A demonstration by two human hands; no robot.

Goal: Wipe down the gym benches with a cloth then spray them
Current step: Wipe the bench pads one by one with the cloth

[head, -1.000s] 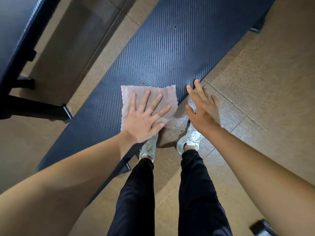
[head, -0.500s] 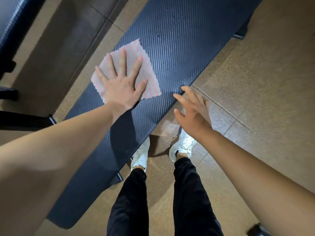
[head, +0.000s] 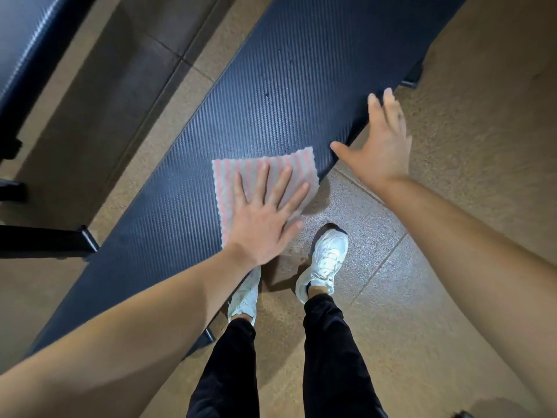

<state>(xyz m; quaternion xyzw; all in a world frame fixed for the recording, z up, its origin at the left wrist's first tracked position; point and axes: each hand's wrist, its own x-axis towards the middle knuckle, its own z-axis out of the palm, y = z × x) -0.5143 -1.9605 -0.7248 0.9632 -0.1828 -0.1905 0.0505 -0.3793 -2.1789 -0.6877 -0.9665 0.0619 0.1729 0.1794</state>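
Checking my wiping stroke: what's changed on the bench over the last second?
The left hand slid the cloth across the bench to its far edge, then back to the near edge. Its palm stayed flat on the cloth; the right hand stayed open at the near edge.

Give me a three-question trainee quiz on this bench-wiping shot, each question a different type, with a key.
1. True or false: the left hand lies flat, fingers spread, on the pink-and-grey striped cloth.
2. Multiple choice: where is the cloth on the dark blue bench? A. at the near edge, by the white shoes; B. at the far edge; C. on the floor.
3. Fill the gap: the right hand, fingers straight at the bench's near edge, holds ____.
Key: 1 true; 2 A; 3 nothing.
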